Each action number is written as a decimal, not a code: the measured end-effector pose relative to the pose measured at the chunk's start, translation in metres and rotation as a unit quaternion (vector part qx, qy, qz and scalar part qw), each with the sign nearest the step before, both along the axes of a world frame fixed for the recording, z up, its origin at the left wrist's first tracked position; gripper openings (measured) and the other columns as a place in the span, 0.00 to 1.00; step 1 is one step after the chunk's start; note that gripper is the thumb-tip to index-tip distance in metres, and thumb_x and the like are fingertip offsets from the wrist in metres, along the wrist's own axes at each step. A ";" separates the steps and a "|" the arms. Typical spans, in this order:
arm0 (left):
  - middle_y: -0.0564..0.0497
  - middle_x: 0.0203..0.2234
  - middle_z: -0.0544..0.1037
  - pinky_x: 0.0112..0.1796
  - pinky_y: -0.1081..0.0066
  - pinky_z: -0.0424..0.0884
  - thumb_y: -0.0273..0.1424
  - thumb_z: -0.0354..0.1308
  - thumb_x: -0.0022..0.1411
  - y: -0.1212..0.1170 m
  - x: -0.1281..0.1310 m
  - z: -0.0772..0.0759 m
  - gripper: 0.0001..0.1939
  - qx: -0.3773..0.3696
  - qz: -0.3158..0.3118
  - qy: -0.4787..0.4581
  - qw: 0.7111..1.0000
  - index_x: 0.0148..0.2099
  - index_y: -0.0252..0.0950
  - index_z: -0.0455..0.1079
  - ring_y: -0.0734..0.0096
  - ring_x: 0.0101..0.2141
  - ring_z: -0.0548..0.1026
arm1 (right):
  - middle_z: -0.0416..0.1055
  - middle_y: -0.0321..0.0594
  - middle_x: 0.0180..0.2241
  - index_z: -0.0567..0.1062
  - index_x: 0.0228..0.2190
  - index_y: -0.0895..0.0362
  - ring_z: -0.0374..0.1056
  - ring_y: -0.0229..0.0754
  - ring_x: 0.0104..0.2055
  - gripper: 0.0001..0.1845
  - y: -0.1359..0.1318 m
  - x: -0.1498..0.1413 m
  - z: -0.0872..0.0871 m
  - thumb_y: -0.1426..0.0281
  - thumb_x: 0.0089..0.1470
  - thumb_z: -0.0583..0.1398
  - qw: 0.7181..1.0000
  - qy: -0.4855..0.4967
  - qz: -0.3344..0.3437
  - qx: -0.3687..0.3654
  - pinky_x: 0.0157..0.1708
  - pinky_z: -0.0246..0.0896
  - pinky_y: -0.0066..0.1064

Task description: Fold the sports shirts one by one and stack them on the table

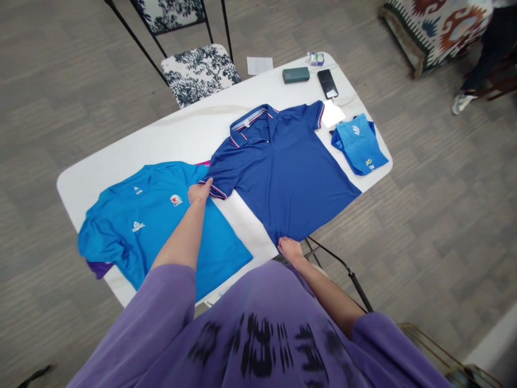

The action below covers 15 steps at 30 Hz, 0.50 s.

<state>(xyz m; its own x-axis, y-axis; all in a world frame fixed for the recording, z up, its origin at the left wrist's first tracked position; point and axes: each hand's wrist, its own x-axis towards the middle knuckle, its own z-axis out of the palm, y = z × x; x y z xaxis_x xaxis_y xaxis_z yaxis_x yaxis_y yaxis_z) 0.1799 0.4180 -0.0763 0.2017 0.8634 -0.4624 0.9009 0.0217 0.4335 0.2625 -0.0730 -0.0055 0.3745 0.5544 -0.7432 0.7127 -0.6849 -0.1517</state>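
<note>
A dark blue polo shirt with striped collar and cuffs lies spread across a white table, its hem toward my side. My left hand is closed on the cuff of its left-hand sleeve. My right hand pinches the hem's near corner at the table's front edge. Left of the polo lies a bright blue T-shirt with small white logos, and my left forearm crosses above it. Bits of purple fabric and pink show from under that T-shirt.
At the table's right end lies a folded blue garment. Beyond it are a black phone, a dark green case and a small box. A patterned chair stands at the far side. A person's leg shows at upper right.
</note>
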 end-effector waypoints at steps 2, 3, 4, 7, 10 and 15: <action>0.36 0.40 0.84 0.51 0.50 0.74 0.54 0.65 0.59 -0.002 0.004 -0.003 0.25 -0.022 0.014 -0.004 1.000 0.39 0.35 0.82 0.44 0.44 0.81 | 0.79 0.48 0.51 0.78 0.48 0.54 0.77 0.46 0.51 0.13 0.000 0.001 0.001 0.64 0.72 0.56 1.000 -0.001 0.000 0.002 0.48 0.67 0.31; 0.37 0.40 0.84 0.51 0.52 0.75 0.52 0.67 0.58 -0.004 0.007 -0.004 0.23 -0.024 0.026 -0.009 0.999 0.39 0.35 0.82 0.46 0.43 0.81 | 0.79 0.48 0.50 0.78 0.48 0.54 0.77 0.46 0.51 0.13 0.001 0.001 0.002 0.64 0.72 0.55 1.000 -0.003 0.000 0.003 0.48 0.67 0.31; 0.38 0.41 0.84 0.50 0.53 0.75 0.50 0.68 0.57 -0.005 0.010 -0.005 0.22 -0.020 0.029 -0.017 0.999 0.41 0.35 0.82 0.48 0.43 0.81 | 0.79 0.47 0.50 0.78 0.48 0.55 0.77 0.46 0.51 0.13 0.002 0.001 0.002 0.65 0.72 0.55 1.000 -0.004 0.000 0.004 0.47 0.67 0.31; 0.39 0.41 0.84 0.49 0.56 0.75 0.44 0.67 0.57 -0.003 0.014 -0.006 0.19 0.015 0.035 -0.027 0.999 0.43 0.34 0.81 0.50 0.42 0.81 | 0.80 0.48 0.50 0.79 0.47 0.55 0.77 0.46 0.50 0.14 0.005 0.001 0.004 0.66 0.72 0.54 1.000 -0.003 0.001 0.003 0.47 0.67 0.30; 0.40 0.37 0.84 0.48 0.57 0.75 0.43 0.63 0.59 0.013 0.007 -0.004 0.18 0.032 0.041 -0.016 0.999 0.41 0.33 0.81 0.51 0.41 0.80 | 0.80 0.48 0.49 0.80 0.46 0.55 0.77 0.46 0.50 0.14 0.007 0.000 0.005 0.67 0.71 0.55 1.000 0.001 0.001 0.001 0.47 0.67 0.31; 0.46 0.31 0.81 0.46 0.62 0.75 0.44 0.63 0.57 0.051 -0.016 -0.005 0.19 0.038 0.032 -0.002 0.999 0.40 0.34 0.81 0.56 0.39 0.79 | 0.81 0.47 0.48 0.81 0.45 0.55 0.77 0.46 0.50 0.14 0.006 -0.003 0.003 0.68 0.70 0.55 1.000 0.018 0.013 0.013 0.48 0.66 0.30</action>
<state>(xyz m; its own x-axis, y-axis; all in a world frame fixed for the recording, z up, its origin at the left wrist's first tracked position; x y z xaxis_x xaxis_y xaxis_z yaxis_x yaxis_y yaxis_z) 0.1638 0.4694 -0.0812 0.1478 0.9068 -0.3949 0.8966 0.0456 0.4405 0.2598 -0.0673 -0.0022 0.3343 0.5820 -0.7413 0.7235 -0.6626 -0.1938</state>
